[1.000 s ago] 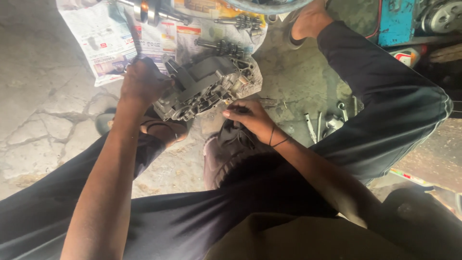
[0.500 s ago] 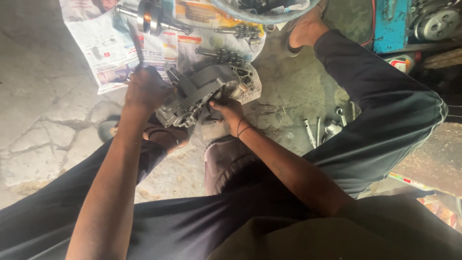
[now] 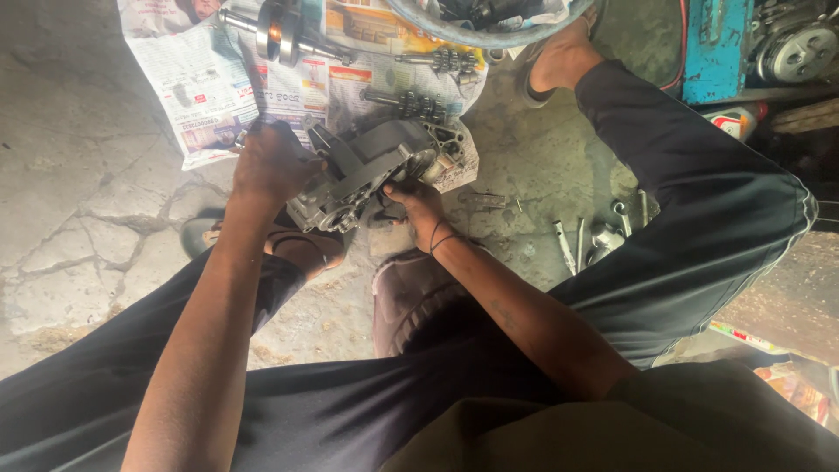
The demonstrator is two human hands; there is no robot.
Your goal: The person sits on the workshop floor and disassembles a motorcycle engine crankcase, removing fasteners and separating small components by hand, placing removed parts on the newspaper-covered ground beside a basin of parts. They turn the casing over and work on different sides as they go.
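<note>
Where the cracked concrete floor (image 3: 79,183) fills the left of the view, a sheet of newspaper (image 3: 210,105) lies spread flat, and a crankshaft (image 3: 280,31) rests across its top edge. Just right of the paper's lower corner, the left hand (image 3: 271,162) is closed over the left end of a grey metal engine casing (image 3: 367,166), fingers curled around its edge. The casing sits tilted on the newspaper, low in front of the person, between both hands. Above it lie two gear shafts (image 3: 411,105) (one behind the other, side by side on the paper). Under the casing's lower right edge, the right hand (image 3: 418,203) presses up against it with fingers bent around the rim; a dark band circles the wrist. Below that hand, a dark shoe (image 3: 411,297) rests on the floor. Farther right, several loose sockets and metal tools (image 3: 594,240) lie scattered on the concrete, well apart from the casing. At the top, a bare foot in a sandal (image 3: 559,61) sits beside a round basin (image 3: 481,26) of parts. A blue metal box (image 3: 717,48) stands at the far right.
</note>
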